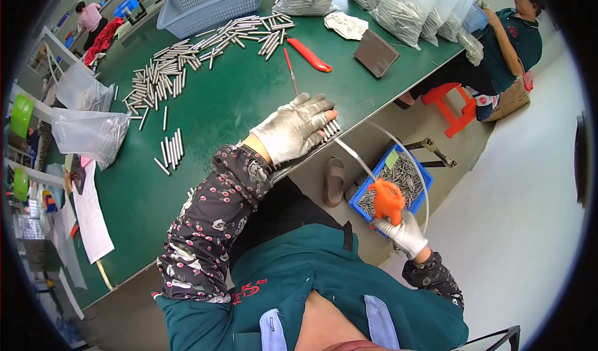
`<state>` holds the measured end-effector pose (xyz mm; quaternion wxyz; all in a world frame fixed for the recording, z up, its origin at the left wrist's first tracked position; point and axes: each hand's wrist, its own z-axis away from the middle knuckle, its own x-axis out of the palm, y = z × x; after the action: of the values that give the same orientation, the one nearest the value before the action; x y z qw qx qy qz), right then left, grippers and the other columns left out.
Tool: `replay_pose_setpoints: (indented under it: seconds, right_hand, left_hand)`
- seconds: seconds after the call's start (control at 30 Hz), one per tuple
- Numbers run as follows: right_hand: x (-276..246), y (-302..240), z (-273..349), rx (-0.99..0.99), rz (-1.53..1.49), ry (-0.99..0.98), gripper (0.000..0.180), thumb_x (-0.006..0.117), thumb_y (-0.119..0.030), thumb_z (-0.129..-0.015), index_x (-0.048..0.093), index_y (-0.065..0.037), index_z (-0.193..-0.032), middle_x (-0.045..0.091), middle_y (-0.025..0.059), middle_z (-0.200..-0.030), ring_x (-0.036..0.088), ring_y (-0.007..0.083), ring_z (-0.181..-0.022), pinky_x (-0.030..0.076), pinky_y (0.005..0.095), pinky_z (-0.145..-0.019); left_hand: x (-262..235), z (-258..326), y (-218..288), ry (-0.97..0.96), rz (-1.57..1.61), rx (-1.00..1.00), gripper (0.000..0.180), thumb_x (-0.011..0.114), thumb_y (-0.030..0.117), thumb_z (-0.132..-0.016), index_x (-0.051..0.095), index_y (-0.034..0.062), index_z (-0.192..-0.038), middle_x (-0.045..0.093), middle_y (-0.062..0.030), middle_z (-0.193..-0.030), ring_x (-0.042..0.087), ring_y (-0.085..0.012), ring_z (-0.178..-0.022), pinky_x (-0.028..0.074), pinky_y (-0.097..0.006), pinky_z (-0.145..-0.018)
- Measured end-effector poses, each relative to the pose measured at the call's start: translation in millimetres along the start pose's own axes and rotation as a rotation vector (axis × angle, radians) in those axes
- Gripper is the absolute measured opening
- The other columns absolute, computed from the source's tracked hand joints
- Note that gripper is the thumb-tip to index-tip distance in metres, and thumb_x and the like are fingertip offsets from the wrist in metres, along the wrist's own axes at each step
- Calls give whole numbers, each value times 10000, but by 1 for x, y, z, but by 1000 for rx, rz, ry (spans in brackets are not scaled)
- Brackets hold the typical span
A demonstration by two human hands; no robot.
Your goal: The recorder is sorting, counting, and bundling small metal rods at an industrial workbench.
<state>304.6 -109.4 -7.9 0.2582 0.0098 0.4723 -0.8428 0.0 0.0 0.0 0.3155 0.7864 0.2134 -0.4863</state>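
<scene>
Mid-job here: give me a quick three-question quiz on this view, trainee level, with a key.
1. Which hand holds the orange air gun?
2. True or false: the left hand lies over metal pins at the edge of the green table.
3. What colour is the floor bin of metal pins? A) green B) blue C) red

Key: 1. The right hand. 2. True. 3. B.

The air blow gun (387, 200) is showing bright orange, the right-hand bin (359, 198) blue, the metal pins (156, 80) silver-grey; the tabletop (218, 108) is appearing green, the left oversleeve (215, 220) is displaying pink-and-white florals on black.
</scene>
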Motion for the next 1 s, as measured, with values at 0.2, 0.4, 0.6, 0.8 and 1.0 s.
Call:
replay_pose_setpoints:
  seconds: [0.2,0.4,0.6,0.8,1.0]
  right_hand:
    - [9,6,-2,-153,-6,-19,264,654,-191,-777,605,-29,-979,638,29,-823,580,102,-745,456,240,-624]
    - [14,3,3,-121,32,-98,242,648,-197,-786,607,-41,-967,640,36,-831,578,105,-752,461,247,-626]
    - [15,8,1,-139,-35,-56,224,648,-196,-786,613,-44,-947,638,16,-809,575,94,-706,451,223,-566]
    - [21,3,5,-203,98,-155,242,649,-140,-771,598,-11,-970,642,72,-839,604,138,-788,473,279,-740]
    - [24,7,1,-191,34,-109,243,657,-126,-765,602,-8,-970,646,70,-849,608,137,-800,475,278,-747]
  left_hand:
    - [-3,1,-1,-3,2,-2,431,520,106,-818,449,59,-1240,438,-131,-1279,385,-351,-1202,320,-408,-1019]
    - [-1,0,-2,19,57,-17,414,513,42,-805,470,67,-1216,441,-107,-1266,380,-337,-1197,338,-394,-1008]
    - [2,-1,-3,16,95,-40,399,521,37,-801,484,74,-1197,450,-94,-1249,398,-332,-1168,365,-385,-985]
    - [2,-1,-5,9,93,-37,398,532,38,-800,488,75,-1194,449,-94,-1254,404,-328,-1161,367,-374,-983]
    - [3,-1,-6,19,88,-25,405,535,37,-796,489,73,-1196,443,-101,-1268,408,-335,-1153,366,-373,-983]
